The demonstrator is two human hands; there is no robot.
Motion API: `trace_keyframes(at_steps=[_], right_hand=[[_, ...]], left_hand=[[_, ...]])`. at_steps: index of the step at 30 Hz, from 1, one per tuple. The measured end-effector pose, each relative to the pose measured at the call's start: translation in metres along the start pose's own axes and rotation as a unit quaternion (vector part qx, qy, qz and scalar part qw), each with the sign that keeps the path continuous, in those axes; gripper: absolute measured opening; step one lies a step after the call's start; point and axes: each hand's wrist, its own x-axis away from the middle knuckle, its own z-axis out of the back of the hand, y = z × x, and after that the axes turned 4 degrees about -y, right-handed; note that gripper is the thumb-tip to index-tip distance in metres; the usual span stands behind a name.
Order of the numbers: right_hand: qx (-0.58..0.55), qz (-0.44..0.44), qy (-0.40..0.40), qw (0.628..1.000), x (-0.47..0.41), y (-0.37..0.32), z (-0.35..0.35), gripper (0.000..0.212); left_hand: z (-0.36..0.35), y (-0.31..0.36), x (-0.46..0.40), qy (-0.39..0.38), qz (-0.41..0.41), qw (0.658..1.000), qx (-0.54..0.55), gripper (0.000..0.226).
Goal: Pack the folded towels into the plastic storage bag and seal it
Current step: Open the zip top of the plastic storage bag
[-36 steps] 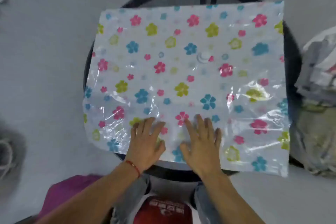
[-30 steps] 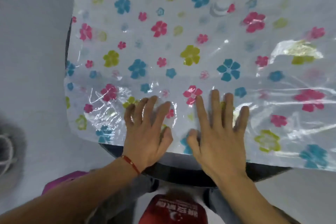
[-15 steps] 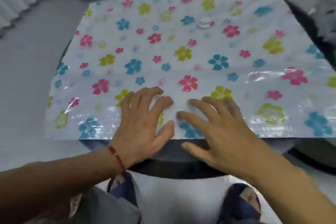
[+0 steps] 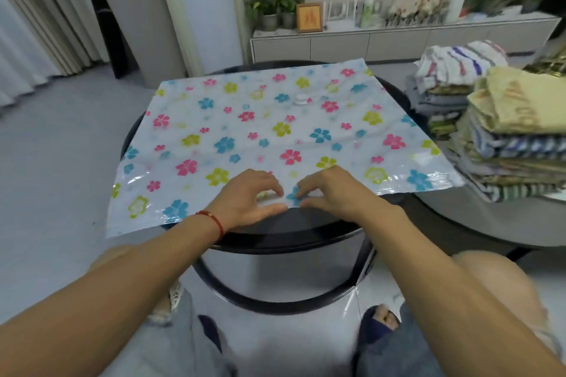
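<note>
While the flat, flower-printed clear plastic storage bag (image 4: 275, 138) lies spread over the round black table (image 4: 294, 232), both hands work at the middle of its near edge. Bag's left and right corners overhang the table rim. Left hand (image 4: 245, 202), red string bracelet (image 4: 214, 220) at the wrist: fingers curled down on the plastic, thumb stretched along the bag's edge, grip closing on the bag's near edge but not clearly clamped. White round valve cap (image 4: 301, 99) sits on the bag's far half, right of centre. Right hand (image 4: 333, 193): fingertips (image 4: 301, 191) bent onto a blue flower at the edge, thumb tucked by the rim; whether plastic is actually pinched there, cannot tell. Hands nearly touch at the fingertips. Further right, stacks of folded striped and yellow towels (image 4: 502, 131) rest on a separate grey surface, apart from the bag.
</note>
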Motion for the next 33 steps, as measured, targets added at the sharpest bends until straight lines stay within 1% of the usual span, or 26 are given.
trace_keyframes(at_steps=[2, 6, 9, 11, 13, 15, 17, 20, 21, 22, 23, 24, 25, 26, 27, 28, 29, 30, 31, 33], right_hand=[[0.009, -0.010, -0.006, 1.000, 0.001, -0.002, -0.002, 0.015], [0.036, -0.034, -0.019, 0.999, 0.001, -0.008, -0.001, 0.015], [0.014, -0.044, -0.011, 0.999, 0.001, -0.009, 0.002, 0.011], [0.012, -0.046, -0.009, 0.999, -0.001, -0.010, 0.004, 0.012], [0.060, -0.037, -0.026, 0.997, -0.004, -0.011, 0.003, 0.016], [0.109, -0.023, -0.037, 0.993, -0.006, -0.010, 0.000, 0.020], [0.116, -0.025, -0.027, 0.993, -0.006, -0.009, -0.001, 0.021], [0.157, -0.020, -0.009, 0.987, -0.005, -0.012, -0.001, 0.023], [0.175, -0.023, 0.000, 0.984, -0.004, -0.014, 0.000, 0.024], [0.184, -0.027, 0.025, 0.982, -0.001, -0.017, 0.000, 0.024], [0.168, -0.036, 0.073, 0.982, 0.003, -0.020, 0.000, 0.023], [0.123, -0.056, 0.138, 0.981, 0.010, -0.025, -0.001, 0.023], [0.057, -0.093, 0.201, 0.973, 0.016, -0.030, -0.003, 0.025], [-0.033, -0.141, 0.233, 0.962, 0.022, -0.033, -0.005, 0.030], [-0.145, -0.190, 0.219, 0.946, 0.026, -0.035, -0.006, 0.037], [-0.256, -0.229, 0.166, 0.924, 0.027, -0.038, -0.008, 0.041], [-0.347, -0.251, 0.112, 0.897, 0.025, -0.040, -0.011, 0.042], [-0.408, -0.260, 0.082, 0.871, 0.021, -0.040, -0.016, 0.039], [-0.447, -0.257, 0.080, 0.853, 0.015, -0.039, -0.019, 0.036], [-0.497, -0.239, 0.113, 0.827, 0.005, -0.039, -0.023, 0.032]], left_hand=[[0.005, 0.000, -0.001, -0.019, 0.017, 1.000, 0.005, 0.030], [0.011, 0.002, -0.007, -0.043, 0.042, 0.998, 0.021, 0.025], [0.015, 0.003, -0.011, -0.065, 0.052, 0.996, 0.013, 0.018], [0.017, 0.003, -0.013, -0.079, 0.049, 0.996, 0.002, 0.023], [0.017, 0.004, -0.014, -0.083, 0.047, 0.995, -0.010, 0.029], [0.017, 0.006, -0.017, -0.081, 0.051, 0.995, -0.019, 0.029], [0.019, 0.009, -0.020, -0.086, 0.052, 0.994, -0.037, 0.027], [0.023, 0.018, -0.027, -0.117, 0.018, 0.988, -0.100, 0.021], [0.024, 0.021, -0.030, -0.122, 0.006, 0.985, -0.122, 0.018], [0.025, 0.025, -0.032, -0.119, -0.003, 0.983, -0.142, 0.017], [0.025, 0.027, -0.034, -0.111, -0.008, 0.981, -0.159, 0.017], [0.025, 0.029, -0.034, -0.098, -0.009, 0.980, -0.170, 0.018], [0.025, 0.029, -0.034, -0.084, -0.004, 0.982, -0.170, 0.019], [0.026, 0.029, -0.033, -0.068, 0.003, 0.985, -0.160, 0.019], [0.027, 0.029, -0.031, -0.053, 0.010, 0.988, -0.147, 0.019], [0.027, 0.029, -0.029, -0.036, 0.014, 0.990, -0.135, 0.019], [0.027, 0.030, -0.028, -0.018, 0.015, 0.992, -0.124, 0.019], [0.028, 0.031, -0.027, -0.001, 0.017, 0.994, -0.112, 0.020], [0.028, 0.032, -0.026, 0.015, 0.023, 0.995, -0.099, 0.020], [0.029, 0.032, -0.025, 0.038, 0.041, 0.995, -0.078, 0.020]])
